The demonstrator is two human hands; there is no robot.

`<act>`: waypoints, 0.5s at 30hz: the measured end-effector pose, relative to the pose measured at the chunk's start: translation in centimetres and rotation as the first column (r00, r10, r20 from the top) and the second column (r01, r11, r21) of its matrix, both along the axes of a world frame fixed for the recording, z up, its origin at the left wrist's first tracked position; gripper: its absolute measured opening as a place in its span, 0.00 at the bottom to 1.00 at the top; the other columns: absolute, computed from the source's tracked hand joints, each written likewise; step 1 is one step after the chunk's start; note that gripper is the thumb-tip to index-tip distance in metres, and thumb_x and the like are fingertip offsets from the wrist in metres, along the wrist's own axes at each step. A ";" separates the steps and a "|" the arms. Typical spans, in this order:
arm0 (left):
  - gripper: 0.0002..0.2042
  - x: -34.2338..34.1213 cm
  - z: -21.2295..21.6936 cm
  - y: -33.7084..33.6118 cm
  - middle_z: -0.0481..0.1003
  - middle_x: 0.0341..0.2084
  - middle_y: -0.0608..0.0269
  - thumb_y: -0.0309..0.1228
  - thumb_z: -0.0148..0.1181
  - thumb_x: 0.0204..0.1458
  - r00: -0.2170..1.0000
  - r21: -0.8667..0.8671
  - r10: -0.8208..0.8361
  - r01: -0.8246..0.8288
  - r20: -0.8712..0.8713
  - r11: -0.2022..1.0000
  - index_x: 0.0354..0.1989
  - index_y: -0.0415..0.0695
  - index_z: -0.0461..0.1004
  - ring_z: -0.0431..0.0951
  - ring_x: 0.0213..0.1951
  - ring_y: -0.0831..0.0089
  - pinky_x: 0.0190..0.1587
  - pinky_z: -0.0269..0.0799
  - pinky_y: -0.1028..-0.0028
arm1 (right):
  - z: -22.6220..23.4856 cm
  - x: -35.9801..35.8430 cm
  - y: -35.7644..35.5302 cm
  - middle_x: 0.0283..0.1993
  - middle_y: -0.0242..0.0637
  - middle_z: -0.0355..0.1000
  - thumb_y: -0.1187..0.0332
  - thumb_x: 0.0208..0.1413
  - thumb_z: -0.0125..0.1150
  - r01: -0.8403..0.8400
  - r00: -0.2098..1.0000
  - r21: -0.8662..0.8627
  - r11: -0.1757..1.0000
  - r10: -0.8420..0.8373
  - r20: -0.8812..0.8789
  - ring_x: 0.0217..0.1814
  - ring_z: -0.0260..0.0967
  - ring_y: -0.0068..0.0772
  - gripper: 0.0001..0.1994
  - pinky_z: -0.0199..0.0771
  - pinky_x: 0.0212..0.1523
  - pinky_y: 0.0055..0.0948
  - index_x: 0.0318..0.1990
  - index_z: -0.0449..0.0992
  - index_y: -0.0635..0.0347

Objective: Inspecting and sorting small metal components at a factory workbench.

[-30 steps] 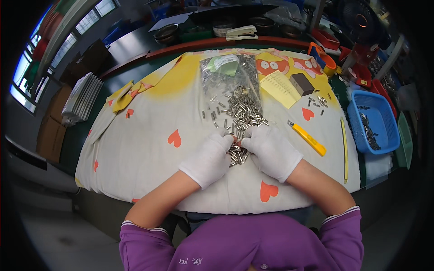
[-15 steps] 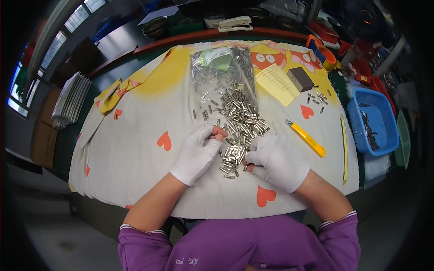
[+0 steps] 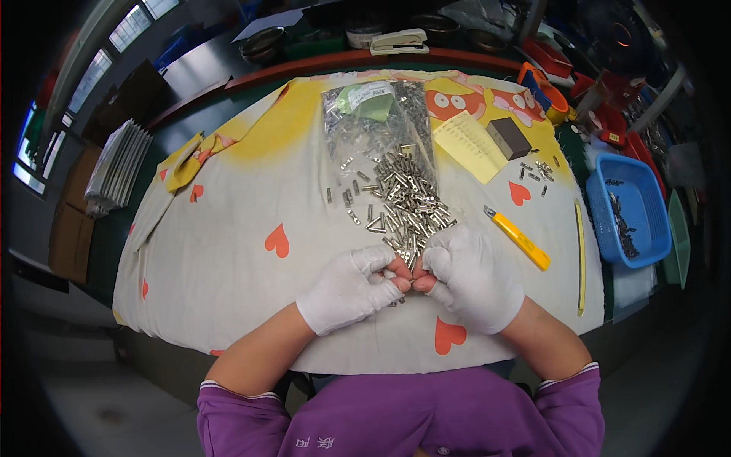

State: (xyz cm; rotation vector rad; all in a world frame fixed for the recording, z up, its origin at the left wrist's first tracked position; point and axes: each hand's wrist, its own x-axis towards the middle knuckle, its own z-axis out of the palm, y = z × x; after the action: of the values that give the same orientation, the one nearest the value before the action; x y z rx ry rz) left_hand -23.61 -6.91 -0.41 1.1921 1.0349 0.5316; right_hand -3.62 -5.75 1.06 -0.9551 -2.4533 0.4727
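My left hand (image 3: pixel 349 288), in a white glove with bare fingertips, is closed in a pinch. My right hand (image 3: pixel 474 279), gloved the same way, pinches from the other side. Their fingertips meet over a small metal part (image 3: pixel 412 282), which they mostly hide. Just beyond the hands lies a heap of small silvery metal parts (image 3: pixel 411 194), spilling from the mouth of a clear plastic bag (image 3: pixel 343 129) filled with more of them. A few loose parts lie left of the heap, and some show partly under my fingers.
A yellow utility knife (image 3: pixel 520 242) lies right of my right hand. Behind it are a yellow note (image 3: pixel 466 148) and a dark block (image 3: pixel 509 139). A blue basket (image 3: pixel 599 221) with metal parts stands at the right. Stacked white sheets (image 3: pixel 118 167) are at far left.
My left hand has moved right and nearer to me, from the heap's left side to meet my right hand. The right hand has stayed nearly in place, still pinching.
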 end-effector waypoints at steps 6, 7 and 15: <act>0.05 0.4 0.1 -0.3 0.69 0.18 0.72 0.27 0.54 0.52 0.992 -0.038 -0.020 0.015 -0.124 0.999 0.35 0.40 0.71 0.63 0.16 0.87 0.18 0.62 0.82 | -0.6 -0.5 -0.3 0.23 0.40 0.66 0.69 0.40 0.63 0.074 0.991 0.028 0.997 -0.070 -0.114 0.30 0.65 0.45 0.07 0.64 0.32 0.39 0.22 0.70 0.59; 0.05 0.4 0.1 -0.4 0.69 0.18 0.72 0.27 0.54 0.52 0.992 -0.038 -0.020 0.015 -0.125 0.999 0.35 0.40 0.71 0.63 0.16 0.87 0.18 0.62 0.82 | -0.7 -0.5 -0.2 0.24 0.39 0.66 0.69 0.40 0.63 0.075 0.988 -0.018 0.997 -0.077 -0.137 0.30 0.65 0.45 0.07 0.64 0.33 0.38 0.22 0.70 0.59; 0.06 0.8 0.2 -0.2 0.69 0.18 0.68 0.29 0.51 0.54 1.000 -0.092 0.030 -0.030 -0.001 0.995 0.33 0.39 0.70 0.63 0.13 0.85 0.15 0.58 0.81 | -1.0 -0.2 0.0 0.26 0.40 0.66 0.72 0.40 0.61 0.049 0.989 -0.083 0.995 -0.060 -0.136 0.32 0.64 0.44 0.05 0.64 0.34 0.38 0.24 0.71 0.59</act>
State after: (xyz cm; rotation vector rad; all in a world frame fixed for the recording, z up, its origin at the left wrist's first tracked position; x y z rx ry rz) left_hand -22.77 -7.08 -0.16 1.0966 1.0673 0.5025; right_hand -3.80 -5.71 0.03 -0.9853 -2.2934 0.6011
